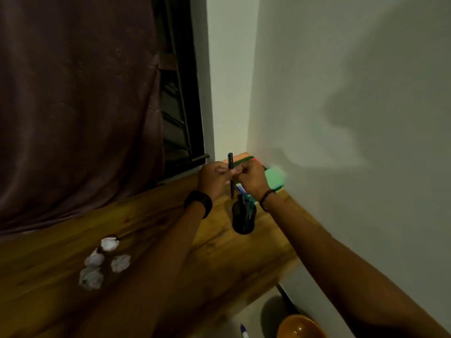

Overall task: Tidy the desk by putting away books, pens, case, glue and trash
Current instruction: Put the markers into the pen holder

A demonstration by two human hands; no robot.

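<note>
One black pen [230, 160] stands upright between the hands, over the far right corner of the wooden table [151, 215]. The left hand [214, 179] and the right hand [252, 178] meet at its middle, knuckles toward the camera, fingers curled in and pinching the barrel from either side. The pen's cap end sticks up above the fingers and its lower end hangs below them, just over the rim of a black pen holder [241, 220]. Whether the tip touches that rim cannot be told. The holder stands on the table directly under the wrists and already carries a few teal pens [249, 207] leaning to the right.

Behind the hands a stack of books [275, 176], green on top, lies flat in the corner against the wall [341, 93]. A dark watch [198, 202] sits on the left wrist and a thin bracelet [267, 198] on the right.

Four crumpled paper balls [109, 243] lie clustered on the table well to the left of the arms. A dark curtain [73, 106] hangs behind the table's left side. Below the table's near edge, an orange bowl [301, 328] sits on the floor.
</note>
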